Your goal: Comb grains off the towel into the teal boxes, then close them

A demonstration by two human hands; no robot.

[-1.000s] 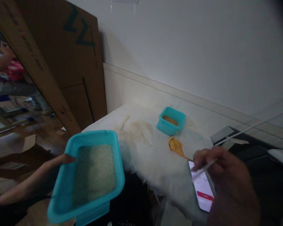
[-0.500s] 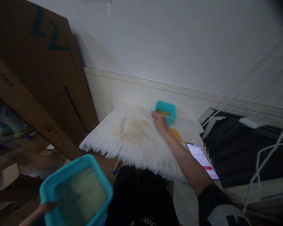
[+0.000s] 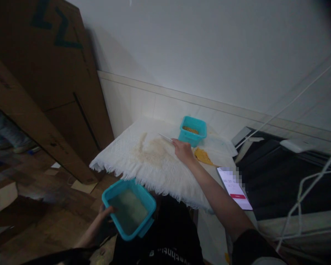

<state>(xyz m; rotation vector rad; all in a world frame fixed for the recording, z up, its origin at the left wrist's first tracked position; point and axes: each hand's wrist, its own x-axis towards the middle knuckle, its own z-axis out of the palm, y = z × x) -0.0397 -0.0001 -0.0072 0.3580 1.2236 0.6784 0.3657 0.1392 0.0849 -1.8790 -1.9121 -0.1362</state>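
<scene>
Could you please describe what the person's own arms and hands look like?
The left grip and right grip are ungloved human hands. The right forearm is bare below a short black fabric sleeve with a grey area; any left sleeve is unclear.

Two tubs (image 3: pixel 147 227) (image 3: pixel 191 139), one phone (image 3: pixel 237 197), seemingly one tool (image 3: pixel 166 137)

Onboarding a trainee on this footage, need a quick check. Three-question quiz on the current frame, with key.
1. True or false: the left hand holds a teal tub of pale grain.

2. What is inside the teal tub by the wall?
A) a phone
B) golden-brown grains
C) a white cable

3. Short answer: what colour is the thin piece in the right hand, above the fringed cloth?

Key: 1. True. 2. B. 3. White.
</scene>
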